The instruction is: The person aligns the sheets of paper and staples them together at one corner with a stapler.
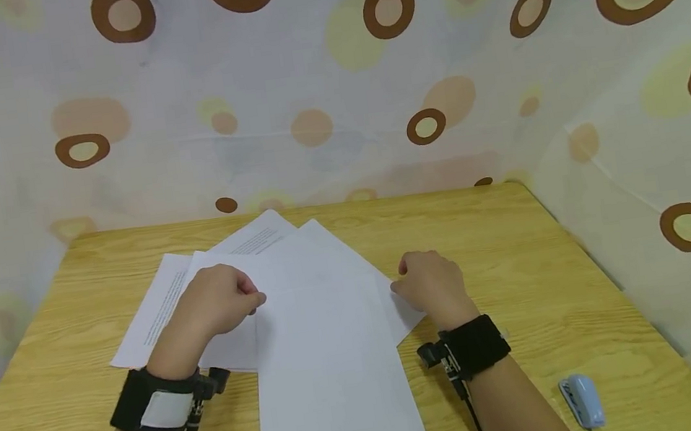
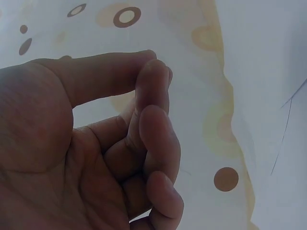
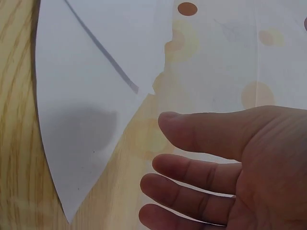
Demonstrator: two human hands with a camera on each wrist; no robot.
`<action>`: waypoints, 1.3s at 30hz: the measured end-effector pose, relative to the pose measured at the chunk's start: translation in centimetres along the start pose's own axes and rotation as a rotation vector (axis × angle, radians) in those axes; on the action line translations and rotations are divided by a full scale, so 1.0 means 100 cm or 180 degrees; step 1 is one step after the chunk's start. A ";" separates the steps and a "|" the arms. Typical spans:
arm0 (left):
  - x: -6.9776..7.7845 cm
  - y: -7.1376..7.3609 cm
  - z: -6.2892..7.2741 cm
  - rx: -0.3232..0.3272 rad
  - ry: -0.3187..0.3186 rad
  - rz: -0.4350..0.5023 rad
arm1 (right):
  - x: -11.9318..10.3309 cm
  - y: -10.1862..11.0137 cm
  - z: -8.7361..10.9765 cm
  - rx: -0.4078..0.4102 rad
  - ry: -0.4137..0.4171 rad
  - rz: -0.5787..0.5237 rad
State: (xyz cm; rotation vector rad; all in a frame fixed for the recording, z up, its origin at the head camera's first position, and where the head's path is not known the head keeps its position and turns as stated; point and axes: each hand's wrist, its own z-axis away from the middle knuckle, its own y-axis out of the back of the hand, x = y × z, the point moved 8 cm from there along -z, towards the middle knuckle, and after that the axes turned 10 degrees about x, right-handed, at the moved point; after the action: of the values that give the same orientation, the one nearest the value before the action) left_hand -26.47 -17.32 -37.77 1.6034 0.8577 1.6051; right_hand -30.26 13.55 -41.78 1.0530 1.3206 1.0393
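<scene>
A blank white sheet of paper (image 1: 337, 377) runs down the middle of the table toward the near edge. It overlaps several other sheets fanned out at the back. My left hand (image 1: 219, 301) is over the left part of the papers; in the left wrist view its fingers (image 2: 160, 134) are curled, thumb tip against the index finger, with no paper visible between them. At the right edge of the papers hovers my right hand (image 1: 433, 284). The right wrist view shows its thumb apart from loosely bent fingers (image 3: 192, 191), beside a paper corner (image 3: 79, 163). Its index finger is hidden there.
A printed sheet (image 1: 157, 309) lies at the left, another printed sheet (image 1: 253, 235) at the back. A small blue stapler (image 1: 582, 400) rests at the near right of the wooden table (image 1: 523, 272). Behind stands a patterned curtain (image 1: 313, 67).
</scene>
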 end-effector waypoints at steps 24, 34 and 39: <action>-0.046 -0.009 -0.034 0.0278 0.0445 -0.0237 | 0.006 -0.001 0.000 -0.0009 -0.0038 -0.0007; -0.057 -0.016 -0.042 0.0387 0.0528 -0.0263 | 0.008 -0.003 -0.002 -0.0057 -0.0106 0.0007; -0.061 -0.017 -0.043 0.0486 0.0541 -0.0365 | 0.008 -0.004 -0.003 -0.0076 -0.0104 0.0010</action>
State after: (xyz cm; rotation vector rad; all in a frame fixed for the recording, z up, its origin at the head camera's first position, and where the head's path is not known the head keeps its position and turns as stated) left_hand -30.76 -21.44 -42.55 1.5054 1.1656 1.6444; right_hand -30.54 14.21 -42.37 1.0503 1.2777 1.0338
